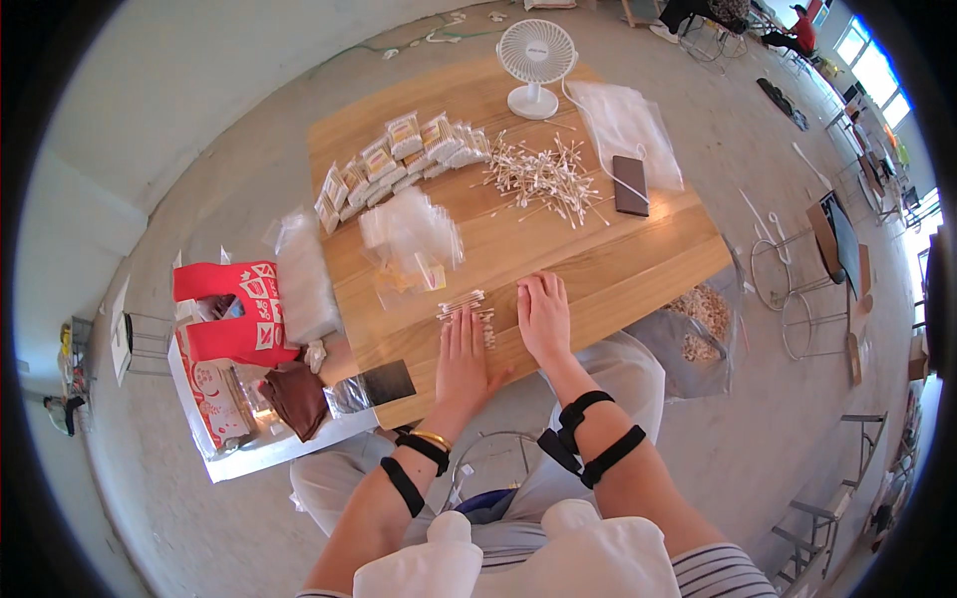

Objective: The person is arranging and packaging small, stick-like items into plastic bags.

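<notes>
The left hand [464,351] is laid flat on the wooden tabletop [618,264], palm down, fingers stretched forward and close together; nothing is gripped by it, though its fingertips rest on a small bundle of cotton swabs [469,305]. The forearm behind it comes up from the lower edge and is banded with two black straps and a gold bangle at the wrist. The bundle is a short, tidy row of white-tipped sticks lying side by side near the front edge of the tabletop, between the two hands — its right end reaches toward the other hand. The right hand [544,317] is likewise spread flat and open, palm down, just right of the bundle, holding nothing; whether it touches the swabs cannot be told. Its forearm carries black straps as well.

At the far left, beside the tabletop, a red and white paper bag [231,311] is seen. On the tabletop, a stack of clear plastic bags [411,234] is placed left of centre, and behind it a curved row of filled small packets [399,159]. A loose heap of cotton swabs [543,177] is scattered further back, well apart from the hands. A white desk fan [536,65] stands at the far edge, and a dark flat phone [629,185] lies to the right.
</notes>
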A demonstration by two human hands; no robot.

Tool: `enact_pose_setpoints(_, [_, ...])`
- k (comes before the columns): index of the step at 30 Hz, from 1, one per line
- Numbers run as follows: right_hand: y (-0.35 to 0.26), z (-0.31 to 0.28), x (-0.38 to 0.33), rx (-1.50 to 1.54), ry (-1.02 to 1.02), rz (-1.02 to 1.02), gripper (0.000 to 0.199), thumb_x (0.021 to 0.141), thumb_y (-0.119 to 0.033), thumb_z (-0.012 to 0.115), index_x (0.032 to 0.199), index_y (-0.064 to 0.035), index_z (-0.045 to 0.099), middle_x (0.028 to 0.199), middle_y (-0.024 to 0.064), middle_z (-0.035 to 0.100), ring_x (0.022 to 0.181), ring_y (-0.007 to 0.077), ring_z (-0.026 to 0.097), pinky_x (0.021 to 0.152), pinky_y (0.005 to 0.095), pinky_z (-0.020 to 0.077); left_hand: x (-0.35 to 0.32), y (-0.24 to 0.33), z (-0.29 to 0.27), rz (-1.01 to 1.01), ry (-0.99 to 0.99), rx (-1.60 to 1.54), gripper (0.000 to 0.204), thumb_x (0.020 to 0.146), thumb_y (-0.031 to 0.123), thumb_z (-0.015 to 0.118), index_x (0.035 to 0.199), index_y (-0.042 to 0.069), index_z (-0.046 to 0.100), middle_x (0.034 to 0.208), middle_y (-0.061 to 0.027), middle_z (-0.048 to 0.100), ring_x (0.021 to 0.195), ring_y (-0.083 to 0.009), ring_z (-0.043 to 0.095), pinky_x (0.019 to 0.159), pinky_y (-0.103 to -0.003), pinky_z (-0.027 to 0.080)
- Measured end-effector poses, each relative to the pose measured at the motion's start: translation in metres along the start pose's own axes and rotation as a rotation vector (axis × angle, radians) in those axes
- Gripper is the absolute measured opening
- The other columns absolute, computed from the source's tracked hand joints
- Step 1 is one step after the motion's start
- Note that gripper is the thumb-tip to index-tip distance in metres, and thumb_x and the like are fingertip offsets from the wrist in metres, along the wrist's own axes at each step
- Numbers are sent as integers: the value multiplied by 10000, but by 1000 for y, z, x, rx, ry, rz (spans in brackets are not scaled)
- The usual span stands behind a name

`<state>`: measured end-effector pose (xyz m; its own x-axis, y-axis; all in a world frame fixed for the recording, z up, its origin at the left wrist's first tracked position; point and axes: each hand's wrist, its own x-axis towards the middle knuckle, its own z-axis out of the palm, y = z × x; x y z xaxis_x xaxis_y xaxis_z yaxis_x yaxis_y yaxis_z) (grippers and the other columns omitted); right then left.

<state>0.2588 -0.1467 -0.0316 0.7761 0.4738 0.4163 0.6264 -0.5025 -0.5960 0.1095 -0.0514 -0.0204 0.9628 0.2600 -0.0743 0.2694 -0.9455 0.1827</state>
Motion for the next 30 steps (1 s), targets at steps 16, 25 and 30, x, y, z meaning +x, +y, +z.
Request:
enact_pose_setpoints(16, [1, 0, -2, 16, -13, 28, 134, 962, -161, 560, 1004, -46, 615, 1101, 150, 575, 1078, 363, 535, 949, 465, 449, -4, 0, 0, 15, 37, 87, 981, 949, 654, 422, 1545, -92, 198, 1648, -233, 140, 1547, -367, 46, 1234, -553, 30])
enact_pose_setpoints(25, [-1, 0, 0, 50, -30, 33, 131, 962, -157, 563, 1012, -45, 609, 1114, 152, 570, 1097, 372, 527, 968, 470, 439, -22, 6, 6, -17, 25, 54, 974, 942, 613, 488, 1537, -102, 199, 1634, -266, 150, 1539, -386, 73, 1237, -541, 47])
enact_pose_setpoints(30, [1, 0, -2, 54, -7, 27, 133, 951, -159, 578, 1017, -48, 608, 1128, 153, 562, 1125, 370, 522, 989, 469, 435, -27, 14, 0, -19, 4, 33, 1000, 924, 563, 555, 1536, -118, 153, 1638, -273, 117, 1537, -404, 64, 1238, -538, 49])
